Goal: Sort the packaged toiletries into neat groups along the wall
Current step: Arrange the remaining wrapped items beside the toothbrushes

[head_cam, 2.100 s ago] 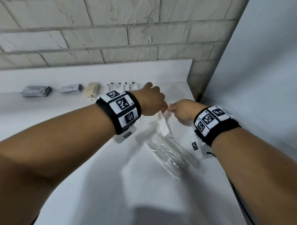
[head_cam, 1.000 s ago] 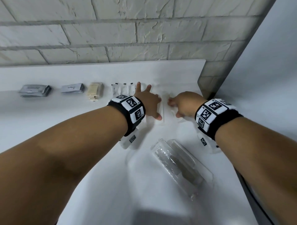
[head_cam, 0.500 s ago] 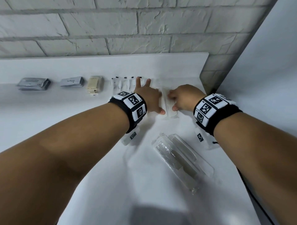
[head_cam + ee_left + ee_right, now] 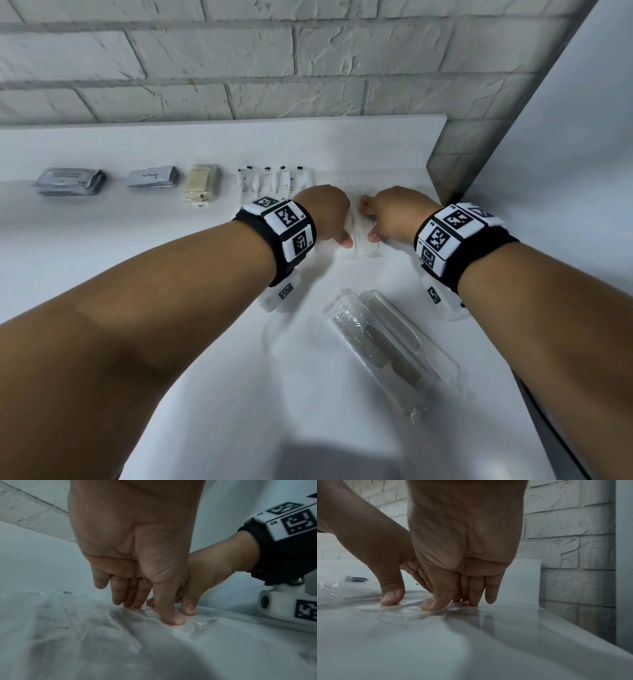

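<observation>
A flat clear packet (image 4: pixel 361 240) lies on the white counter (image 4: pixel 205 342) near the back wall, right of the sorted row. My left hand (image 4: pixel 322 212) presses its left side with thumb and straight fingertips (image 4: pixel 173 619). My right hand (image 4: pixel 390 214) presses its right side the same way, thumb (image 4: pixel 429 604) flat on the plastic. In the left wrist view the packet (image 4: pixel 190 627) shows crinkled under both thumbs. Along the wall lie grey sachets (image 4: pixel 70 181), a second grey stack (image 4: pixel 152 177), beige soap packs (image 4: pixel 202 185) and small white packets with black tabs (image 4: pixel 270 180).
Clear packages holding combs (image 4: pixel 387 346) lie diagonally on the counter, between my forearms and nearer to me. A brick wall (image 4: pixel 308 68) backs the counter, and a grey panel (image 4: pixel 565 154) closes off the right side, just beyond my right hand.
Both hands carried the clear packet from mid-counter toward the wall and set it down. My left fingers, earlier spread toward the row, are now drawn together on the packet's edge.
</observation>
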Motion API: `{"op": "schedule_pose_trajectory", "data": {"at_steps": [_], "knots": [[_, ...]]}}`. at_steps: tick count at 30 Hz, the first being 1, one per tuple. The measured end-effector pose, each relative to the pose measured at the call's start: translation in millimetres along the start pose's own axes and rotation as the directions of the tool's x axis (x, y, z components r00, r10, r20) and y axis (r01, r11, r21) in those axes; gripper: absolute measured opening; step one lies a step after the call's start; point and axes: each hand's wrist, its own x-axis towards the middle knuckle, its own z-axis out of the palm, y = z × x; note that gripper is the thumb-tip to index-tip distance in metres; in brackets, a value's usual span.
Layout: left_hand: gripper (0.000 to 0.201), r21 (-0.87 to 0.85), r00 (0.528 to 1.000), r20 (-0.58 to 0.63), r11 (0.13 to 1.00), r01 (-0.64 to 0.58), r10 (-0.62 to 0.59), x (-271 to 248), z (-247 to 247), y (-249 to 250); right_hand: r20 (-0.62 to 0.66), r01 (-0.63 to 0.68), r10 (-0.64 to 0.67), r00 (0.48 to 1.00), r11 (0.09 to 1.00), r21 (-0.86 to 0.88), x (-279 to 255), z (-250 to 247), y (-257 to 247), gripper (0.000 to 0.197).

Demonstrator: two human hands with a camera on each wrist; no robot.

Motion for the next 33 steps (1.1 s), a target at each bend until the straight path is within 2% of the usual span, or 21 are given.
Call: {"op": "schedule_pose_trajectory", "data": {"at_steps": [7, 10, 12, 14, 15, 17, 18, 19, 21, 24, 28, 30, 33], "knots": [[0.056, -0.024, 1.0, 0.009, 1.0, 0.017, -0.016, -3.7, -0.6, 4.4, -0.007, -0.014, 0.014, 1.0, 1.0, -0.005, -1.4, 0.3, -2.4, 0.059], [0.058, -0.041, 1.0, 0.001, 0.999, 0.026, -0.026, -7.2, 0.0, 6.5, -0.005, -0.017, 0.017, 1.0, 0.999, 0.047, -9.8, 1.0, -1.7, 0.06], [0.065, -0.063, 0.999, -0.022, 0.997, 0.035, -0.036, -11.7, 0.0, 7.6, -0.104, -0.019, 0.033, 0.994, 0.992, 0.125, -24.4, -1.0, 2.0, 0.054], [0.07, -0.082, 0.997, -0.064, 0.996, 0.031, -0.037, -17.2, -2.9, 8.0, -0.209, -0.033, 0.071, 0.975, 0.983, 0.181, -46.9, -7.7, 2.2, 0.04], [0.071, -0.086, 0.996, -0.076, 0.996, 0.029, -0.036, -19.9, -3.8, 8.6, -0.177, -0.048, 0.081, 0.981, 0.982, 0.182, -59.9, -9.2, -0.3, 0.036], [0.07, -0.082, 0.996, -0.082, 0.996, 0.023, -0.03, -23.3, -8.3, 10.0, 0.054, -0.078, 0.071, 0.996, 0.988, 0.131, -84.8, -7.3, -11.0, 0.041], [0.069, -0.076, 0.997, -0.078, 0.997, 0.023, -0.029, -24.0, -10.5, 11.1, 0.17, -0.084, 0.07, 0.983, 0.994, 0.075, -94.5, -1.9, -19.0, 0.043], [0.067, -0.072, 0.997, -0.076, 0.997, 0.022, -0.028, -24.5, -11.9, 12.7, 0.232, -0.073, 0.066, 0.97, 0.997, 0.019, -101.2, 6.6, -26.0, 0.045], [0.064, -0.066, 0.997, -0.069, 0.997, 0.027, -0.032, -25.8, -13.6, 17.2, 0.243, -0.053, 0.064, 0.968, 0.997, -0.049, -108.6, 23.4, -36.0, 0.047], [0.062, -0.069, 0.998, -0.052, 0.997, 0.036, -0.039, -28.2, -13.5, 21.1, 0.255, -0.075, 0.086, 0.963, 0.996, -0.052, -109.3, 31.6, -43.6, 0.046], [0.059, -0.052, 0.998, -0.054, 0.998, 0.042, -0.045, -31.2, -11.0, 22.4, 0.274, -0.095, 0.066, 0.959, 0.991, 0.096, -111.5, 27.4, -38.5, 0.041], [0.058, -0.054, 0.997, -0.066, 0.998, 0.044, -0.047, -30.6, -11.1, 20.7, 0.257, -0.149, 0.092, 0.962, 0.966, 0.212, -111.1, 17.0, -26.0, 0.038], [0.058, -0.064, 0.996, -0.078, 0.997, 0.045, -0.05, -27.4, -10.8, 20.1, 0.114, -0.244, 0.216, 0.97, 0.843, 0.48, -93.5, -0.1, 3.1, 0.035]]}}
